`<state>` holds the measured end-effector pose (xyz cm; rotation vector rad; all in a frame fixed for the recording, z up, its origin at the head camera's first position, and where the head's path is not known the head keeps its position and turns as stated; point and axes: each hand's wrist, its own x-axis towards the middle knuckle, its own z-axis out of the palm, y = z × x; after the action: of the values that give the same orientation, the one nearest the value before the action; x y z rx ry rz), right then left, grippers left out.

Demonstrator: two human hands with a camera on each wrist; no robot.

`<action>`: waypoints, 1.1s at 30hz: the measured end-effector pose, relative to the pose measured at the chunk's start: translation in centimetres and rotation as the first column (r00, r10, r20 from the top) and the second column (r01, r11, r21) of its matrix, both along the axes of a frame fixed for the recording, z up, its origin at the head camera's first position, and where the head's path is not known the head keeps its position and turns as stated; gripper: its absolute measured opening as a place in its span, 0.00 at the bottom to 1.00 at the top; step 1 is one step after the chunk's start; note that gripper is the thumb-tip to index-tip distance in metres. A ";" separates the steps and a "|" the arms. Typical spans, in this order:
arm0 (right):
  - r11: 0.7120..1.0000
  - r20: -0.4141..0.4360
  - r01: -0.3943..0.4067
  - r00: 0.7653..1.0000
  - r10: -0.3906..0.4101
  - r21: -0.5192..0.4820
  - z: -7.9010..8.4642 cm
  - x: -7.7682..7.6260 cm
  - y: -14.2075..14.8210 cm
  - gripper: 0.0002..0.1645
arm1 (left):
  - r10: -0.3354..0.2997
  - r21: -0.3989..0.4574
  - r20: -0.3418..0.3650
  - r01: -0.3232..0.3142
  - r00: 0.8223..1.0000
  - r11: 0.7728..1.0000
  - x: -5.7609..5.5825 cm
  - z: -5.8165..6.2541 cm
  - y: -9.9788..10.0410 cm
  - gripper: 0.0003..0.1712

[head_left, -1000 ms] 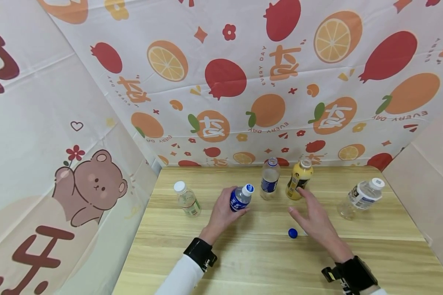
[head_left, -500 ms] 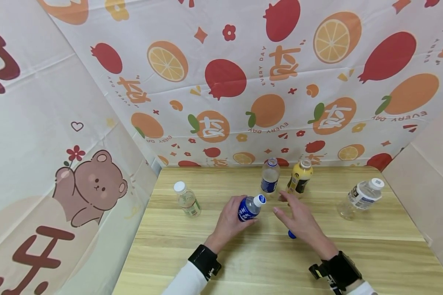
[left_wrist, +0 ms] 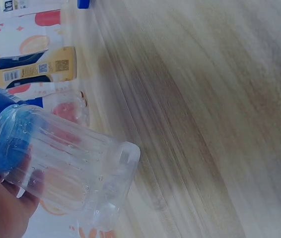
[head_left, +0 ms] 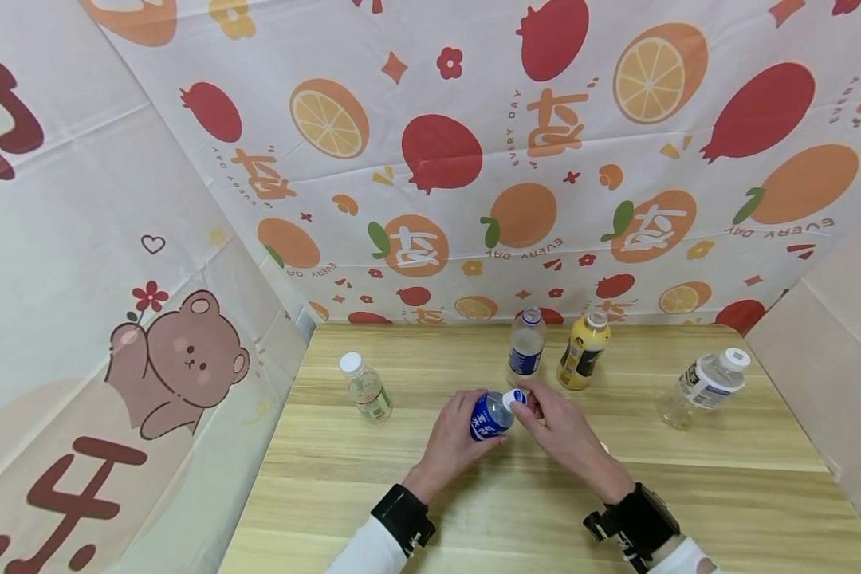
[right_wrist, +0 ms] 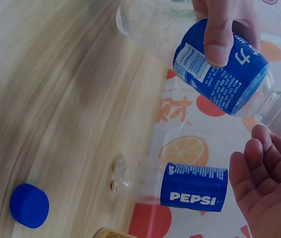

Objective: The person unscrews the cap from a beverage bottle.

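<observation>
From left to right, a brown bear is showing on the cloth at the far left, and a small clear bottle with a white lid and a greenish label is standing on the left part of the wooden table. Next, a black wrist strap is circling the left arm, and the left hand is gripping a blue-labelled bottle, its fingers and thumb wrapping round the label. That bottle is tilting over the middle of the table, its white cap pointing toward the right hand. Just behind, a clear Pepsi bottle is standing upright near the fruit-printed cloth. The right hand is holding its fingers close about the white cap; whether they are pinching it, I cannot tell. Beyond that hand, a yellow bottle with a dark label is standing beside the Pepsi one, while in the right wrist view a loose blue cap is lying on the table. Well apart at the right, another clear bottle with a white top is standing
</observation>
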<state>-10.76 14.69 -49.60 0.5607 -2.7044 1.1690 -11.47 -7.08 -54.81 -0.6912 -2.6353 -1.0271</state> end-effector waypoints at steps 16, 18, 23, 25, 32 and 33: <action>0.999 -0.006 0.047 0.999 -0.047 0.015 0.5 -0.1 -0.3 0.15 | -0.050 -0.034 -0.015 0.049 0.999 0.998 0.4 0.0 0.2 0.47; 1.000 -0.010 0.026 1.000 -0.026 0.008 0.5 -0.1 -0.2 0.14 | -0.065 -0.036 -0.009 0.065 0.998 0.997 0.3 0.2 0.1 0.46; 0.999 -0.011 -0.037 0.999 0.037 -0.001 0.6 0.0 0.0 0.09 | -0.078 -0.061 0.011 0.079 0.997 0.995 0.3 0.4 0.0 0.46; 0.998 -0.013 -0.055 0.998 0.055 0.001 0.6 0.0 0.1 0.07 | -0.075 -0.077 0.017 0.076 0.997 0.994 0.3 0.5 -0.1 0.46; 0.996 -0.056 -0.084 0.995 0.086 0.024 0.6 -0.1 0.4 0.04 | -0.095 -0.087 0.063 0.100 0.994 0.991 0.4 1.0 -0.1 0.44; 0.996 -0.067 -0.087 0.994 0.089 0.035 0.6 -0.1 0.4 0.03 | -0.102 -0.085 0.078 0.109 0.992 0.990 0.4 1.0 -0.2 0.44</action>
<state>-10.84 15.09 -49.02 0.7178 -2.6692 1.1070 -11.10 -7.27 -53.78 -0.8361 -2.7482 -0.9850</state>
